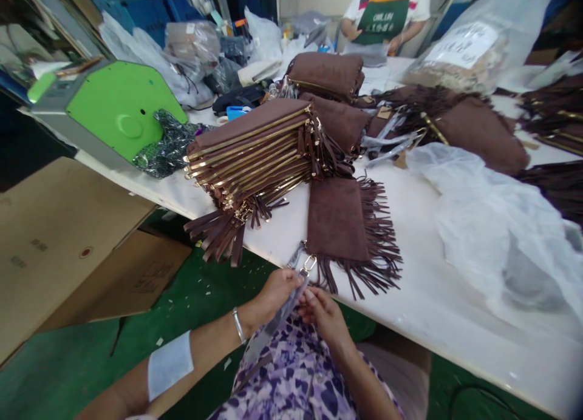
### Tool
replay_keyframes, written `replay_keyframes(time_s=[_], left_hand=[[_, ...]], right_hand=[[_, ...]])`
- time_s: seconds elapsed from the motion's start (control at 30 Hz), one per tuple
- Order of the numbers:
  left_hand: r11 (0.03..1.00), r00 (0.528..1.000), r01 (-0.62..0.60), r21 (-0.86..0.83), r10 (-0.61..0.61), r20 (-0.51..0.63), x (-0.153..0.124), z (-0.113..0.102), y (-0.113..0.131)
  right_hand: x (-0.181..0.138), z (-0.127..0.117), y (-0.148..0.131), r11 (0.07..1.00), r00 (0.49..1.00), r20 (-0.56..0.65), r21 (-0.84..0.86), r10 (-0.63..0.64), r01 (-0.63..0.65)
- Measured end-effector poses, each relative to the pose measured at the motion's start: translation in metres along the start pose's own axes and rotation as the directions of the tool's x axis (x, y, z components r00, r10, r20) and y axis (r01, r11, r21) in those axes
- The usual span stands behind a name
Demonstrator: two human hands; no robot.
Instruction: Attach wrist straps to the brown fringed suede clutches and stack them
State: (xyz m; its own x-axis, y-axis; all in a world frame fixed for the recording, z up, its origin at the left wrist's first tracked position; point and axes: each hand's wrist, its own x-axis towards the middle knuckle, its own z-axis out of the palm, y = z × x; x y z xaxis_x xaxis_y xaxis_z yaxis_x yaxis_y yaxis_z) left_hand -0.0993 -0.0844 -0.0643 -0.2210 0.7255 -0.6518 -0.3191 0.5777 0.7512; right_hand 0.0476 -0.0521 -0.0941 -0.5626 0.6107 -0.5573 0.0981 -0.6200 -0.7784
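Observation:
A brown fringed pouch point(339, 218) lies flat near the table's front edge, its fringe spread to the right and front. From its near left corner a gold clasp point(310, 263) leads to a strap point(285, 314) wrapped in greyish clear film, which hangs over my lap. My left hand point(276, 294) is closed on the strap just below the clasp. My right hand point(324, 317) pinches at the strap's film beside it; the exact fingertip contact is partly hidden. Left of the pouch rises a stack of brown pouches point(255, 147) with gold zippers and hanging tassels.
More brown bags point(325, 74) lie behind the stack. A white plastic bag point(496, 213) spreads on the right. A green and grey machine point(122, 113) stands at left, above cardboard boxes point(59, 238). Across the table is a person in a green apron point(385, 13).

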Motion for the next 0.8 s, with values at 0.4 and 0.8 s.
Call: replay_keyframes(time_s=[0.4,0.8], left_hand=[[0.997,0.998,0.06,-0.045,-0.061,-0.034,-0.033,-0.017,-0.01],[0.993,1.0,-0.003,-0.12,0.0,-0.029,-0.026,-0.019,-0.016]], right_hand=[[-0.005,-0.013,-0.02,0.942,0.991,0.073,-0.311,-0.108,0.126],[-0.015,-0.002,-0.01,0.82,0.96,0.099,-0.501,-0.262,0.275]])
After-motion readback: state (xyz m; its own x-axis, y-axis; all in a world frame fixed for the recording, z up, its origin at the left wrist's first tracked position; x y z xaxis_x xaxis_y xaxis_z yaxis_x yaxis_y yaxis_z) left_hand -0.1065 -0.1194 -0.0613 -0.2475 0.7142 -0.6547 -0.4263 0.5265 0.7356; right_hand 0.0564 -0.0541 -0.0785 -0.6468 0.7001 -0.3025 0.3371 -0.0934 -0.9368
